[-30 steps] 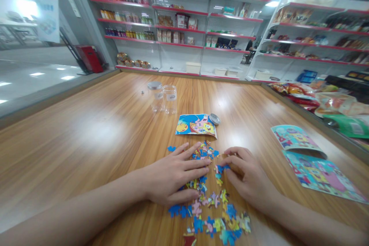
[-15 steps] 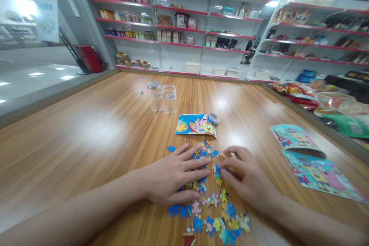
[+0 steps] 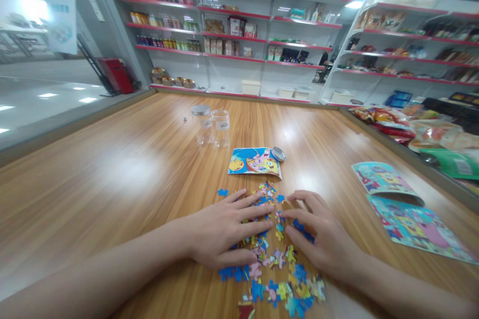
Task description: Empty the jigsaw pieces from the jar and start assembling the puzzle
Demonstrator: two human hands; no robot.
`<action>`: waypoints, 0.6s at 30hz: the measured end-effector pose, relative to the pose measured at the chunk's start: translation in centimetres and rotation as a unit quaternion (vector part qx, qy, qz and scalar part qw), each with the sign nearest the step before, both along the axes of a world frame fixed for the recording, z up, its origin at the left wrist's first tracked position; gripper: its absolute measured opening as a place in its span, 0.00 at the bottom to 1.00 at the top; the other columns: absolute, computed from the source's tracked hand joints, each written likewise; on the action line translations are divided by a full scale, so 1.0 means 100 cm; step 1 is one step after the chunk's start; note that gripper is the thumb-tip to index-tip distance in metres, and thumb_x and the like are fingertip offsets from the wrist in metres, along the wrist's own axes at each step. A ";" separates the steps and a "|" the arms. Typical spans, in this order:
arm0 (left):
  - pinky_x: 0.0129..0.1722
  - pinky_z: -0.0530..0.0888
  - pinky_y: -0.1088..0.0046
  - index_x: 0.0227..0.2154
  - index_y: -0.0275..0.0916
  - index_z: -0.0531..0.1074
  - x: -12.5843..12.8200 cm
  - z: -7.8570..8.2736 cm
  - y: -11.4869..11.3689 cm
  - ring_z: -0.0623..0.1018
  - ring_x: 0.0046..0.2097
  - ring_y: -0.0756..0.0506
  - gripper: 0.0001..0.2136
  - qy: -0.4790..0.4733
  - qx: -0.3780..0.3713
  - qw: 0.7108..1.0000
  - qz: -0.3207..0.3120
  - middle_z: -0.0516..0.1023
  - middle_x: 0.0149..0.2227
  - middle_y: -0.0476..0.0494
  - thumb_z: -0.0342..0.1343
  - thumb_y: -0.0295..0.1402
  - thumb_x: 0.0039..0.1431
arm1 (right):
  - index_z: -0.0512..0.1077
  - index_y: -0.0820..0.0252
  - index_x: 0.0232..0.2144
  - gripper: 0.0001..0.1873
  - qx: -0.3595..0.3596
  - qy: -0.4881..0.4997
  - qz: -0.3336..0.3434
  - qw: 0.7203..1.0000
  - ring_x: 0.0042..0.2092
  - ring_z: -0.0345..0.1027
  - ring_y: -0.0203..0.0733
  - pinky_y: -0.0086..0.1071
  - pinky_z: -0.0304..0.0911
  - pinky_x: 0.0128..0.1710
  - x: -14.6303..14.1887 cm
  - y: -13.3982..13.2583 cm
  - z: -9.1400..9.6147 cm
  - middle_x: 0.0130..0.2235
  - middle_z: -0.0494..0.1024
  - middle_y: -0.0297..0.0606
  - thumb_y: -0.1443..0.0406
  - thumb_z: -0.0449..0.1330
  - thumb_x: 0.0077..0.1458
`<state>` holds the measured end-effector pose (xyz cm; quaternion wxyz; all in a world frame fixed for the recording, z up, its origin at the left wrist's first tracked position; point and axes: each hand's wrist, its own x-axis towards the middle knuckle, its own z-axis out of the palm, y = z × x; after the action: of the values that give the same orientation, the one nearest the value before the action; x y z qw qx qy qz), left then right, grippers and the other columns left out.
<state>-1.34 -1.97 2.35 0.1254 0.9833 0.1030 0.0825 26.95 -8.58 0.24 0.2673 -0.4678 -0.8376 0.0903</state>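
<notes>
Loose jigsaw puzzle pieces [image 3: 279,259], mostly blue, yellow and pink, lie scattered over the wooden table in front of me. My left hand [image 3: 228,229] rests flat across part of them with its fingers spread, hiding those beneath. On the other side, my right hand [image 3: 318,229] is bent over the pile's right edge, fingers curved and apart. Its index fingertip is at a small piece, and blue pieces [image 3: 305,232] show between its index finger and thumb. A cartoon picture card [image 3: 250,163] lies just beyond the pile, with a round metal lid [image 3: 278,154] at its right corner.
Two clear jars stand farther back: a jar with a metal lid [image 3: 202,127] and an uncovered jar [image 3: 220,129]. Two more cartoon cards [image 3: 415,224] lie at the right. Packaged goods [image 3: 422,129] sit beyond the table's right edge, and stocked shelves [image 3: 235,35] stand behind.
My right fingers have shifted slightly left, and blue pieces now show beneath that hand. The pieces at its fingertips have moved a little. My left hand has stayed nearly still.
</notes>
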 end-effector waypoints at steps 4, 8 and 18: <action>0.69 0.57 0.43 0.68 0.42 0.57 0.000 0.001 -0.003 0.52 0.72 0.29 0.30 0.003 0.012 1.000 0.002 0.54 0.72 0.41 0.51 0.48 0.68 | 0.75 0.53 0.49 0.14 -0.005 -0.009 0.025 1.000 0.64 0.58 0.52 0.51 0.63 0.61 0.000 -0.001 0.002 0.59 0.65 0.46 0.66 0.58 0.61; 0.68 0.59 0.42 0.65 0.41 0.63 -0.001 -0.006 -0.002 0.58 0.71 0.31 0.25 -0.057 0.041 0.997 0.036 0.64 0.68 0.40 0.52 0.40 0.67 | 0.68 0.53 0.60 0.23 -0.017 -0.051 0.010 0.998 0.70 0.48 0.55 0.55 0.57 0.66 0.002 -0.002 -0.002 0.67 0.60 0.45 0.61 0.58 0.63; 0.66 0.68 0.53 0.59 0.35 0.69 -0.003 -0.022 0.012 0.67 0.67 0.39 0.20 -0.134 0.046 0.983 0.117 0.71 0.63 0.36 0.48 0.26 0.65 | 0.41 0.55 0.73 0.37 -0.094 -0.195 0.039 0.975 0.74 0.34 0.53 0.57 0.41 0.71 0.001 -0.005 0.004 0.74 0.39 0.40 0.51 0.47 0.70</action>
<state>-1.67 -0.74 0.11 0.0817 0.9493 0.1952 0.2326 27.07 -9.06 0.64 0.0497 -0.4667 -0.8788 0.0860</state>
